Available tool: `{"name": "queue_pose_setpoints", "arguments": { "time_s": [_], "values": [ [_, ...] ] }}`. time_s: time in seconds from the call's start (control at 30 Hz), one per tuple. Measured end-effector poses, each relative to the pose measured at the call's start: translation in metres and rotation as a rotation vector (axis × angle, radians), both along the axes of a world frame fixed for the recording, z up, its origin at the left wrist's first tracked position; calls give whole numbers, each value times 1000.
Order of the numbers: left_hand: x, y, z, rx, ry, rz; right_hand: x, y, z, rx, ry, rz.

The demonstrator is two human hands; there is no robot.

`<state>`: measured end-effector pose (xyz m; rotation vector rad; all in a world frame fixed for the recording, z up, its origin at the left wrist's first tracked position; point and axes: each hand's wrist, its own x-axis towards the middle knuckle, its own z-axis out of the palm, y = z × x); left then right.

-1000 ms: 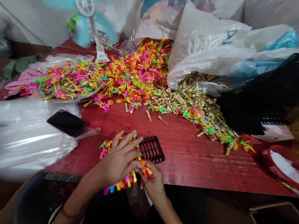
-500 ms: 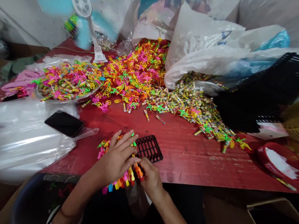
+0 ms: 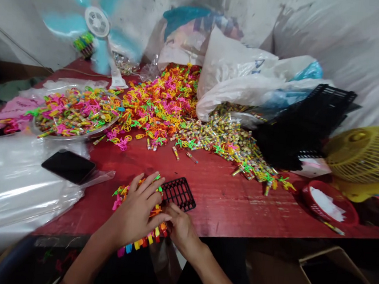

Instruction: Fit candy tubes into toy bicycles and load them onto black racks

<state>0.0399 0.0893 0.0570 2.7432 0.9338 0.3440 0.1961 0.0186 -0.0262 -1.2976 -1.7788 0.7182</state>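
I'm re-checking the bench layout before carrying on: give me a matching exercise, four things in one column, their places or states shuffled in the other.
1. black slotted plastic rack
2. black rectangular phone
3. round red plastic basket
4. white fan with light-blue blades

A. on translucent plastic sheets
B. holding white pieces
C. rear left on the red tabletop
D. just beyond the bare right hand

Pairs: 1-D; 2-A; 3-B; 4-C

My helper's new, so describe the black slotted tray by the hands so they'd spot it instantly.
Find the red table, then the right hand at its near edge. Just beyond that hand lies the black slotted tray, its dark open grid unlike the bright pieces nearby.
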Motion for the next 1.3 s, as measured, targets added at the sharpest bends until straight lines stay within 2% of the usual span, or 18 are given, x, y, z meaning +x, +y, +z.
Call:
{"name": "queue_pose_setpoints", "arguments": {
  "time_s": [0.07,0.1,0.2,0.23,0.27,0.3,0.4,0.5,0.6,0.63,0.7,0.8,0.87,0.93,1.03,1.1,1.23,1.3],
  "values": [
    [-1,1,-2,16,-17,-2,29,6,4,63,10,-133],
    [-2,1,-4,23,-29,-4,50,10,6,107,-10,-276],
    [-3,4,-7,38,-67,-10,131,29,9,225,-167,-854],
    [-3,5,-8,44,-75,-13,156,35,8,222,-257,-974],
    [-4,6,-9,50,-81,-19,177,41,7,185,-357,-1061],
    [-4,8,-10,57,-84,-29,193,46,4,124,-438,-1077],
    [-4,10,-11,68,-97,-47,204,53,-8,16,-559,-961],
    [-4,9,-8,78,-115,-15,181,46,-20,69,-499,-748],
    [-2,7,-1,101,-106,14,160,35,-21,118,-388,-587],
    [0,7,1,108,-99,22,155,33,-18,128,-368,-598],
    [3,10,3,124,-99,53,151,33,-10,120,-375,-711],
    [9,17,0,147,-114,134,147,42,4,-63,-458,-865],
    [13,21,-5,140,-108,193,144,50,10,-222,-514,-865],
    [14,24,-10,102,-96,230,139,55,13,-299,-517,-833],
    [13,25,-14,12,-131,236,123,52,17,-233,-289,-744],
    [12,24,-10,-57,-198,234,105,46,22,-160,-77,-625],
    [17,22,7,-217,-355,180,62,33,43,-111,125,-392],
    [19,22,16,-296,-411,156,45,32,51,-132,258,-362]
  ]
}}
